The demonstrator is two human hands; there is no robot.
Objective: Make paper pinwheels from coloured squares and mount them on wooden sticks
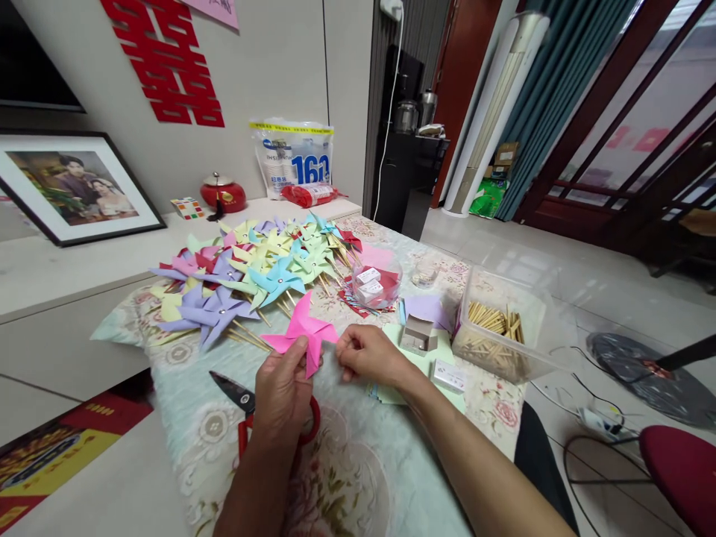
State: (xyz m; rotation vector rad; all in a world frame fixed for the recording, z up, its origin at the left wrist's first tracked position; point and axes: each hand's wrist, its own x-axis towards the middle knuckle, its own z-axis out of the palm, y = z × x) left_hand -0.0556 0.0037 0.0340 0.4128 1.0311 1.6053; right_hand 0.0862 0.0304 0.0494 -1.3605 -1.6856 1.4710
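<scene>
A bright pink paper pinwheel point(305, 328) is pinched at its centre between the thumb and fingers of my left hand point(284, 380). Just right of it, my right hand point(363, 354) has its fingers curled together close to one blade tip. Whatever those fingers hold, if anything, is too small to make out. Under my left forearm lie scissors point(240, 395) with red handles, partly hidden. Beyond my hands, a heap of finished pinwheels on sticks, with a purple pinwheel point(215, 312) and a blue pinwheel point(280, 279) in front, covers the table's far left.
A clear bin point(497, 358) of short wooden sticks stands at the right. Near it are an open small box point(418, 335), a closed white box point(447, 375) and green paper sheets point(394, 339). A round clear container point(385, 282) holds small boxes. Floral cloth point(358, 462) covers the table.
</scene>
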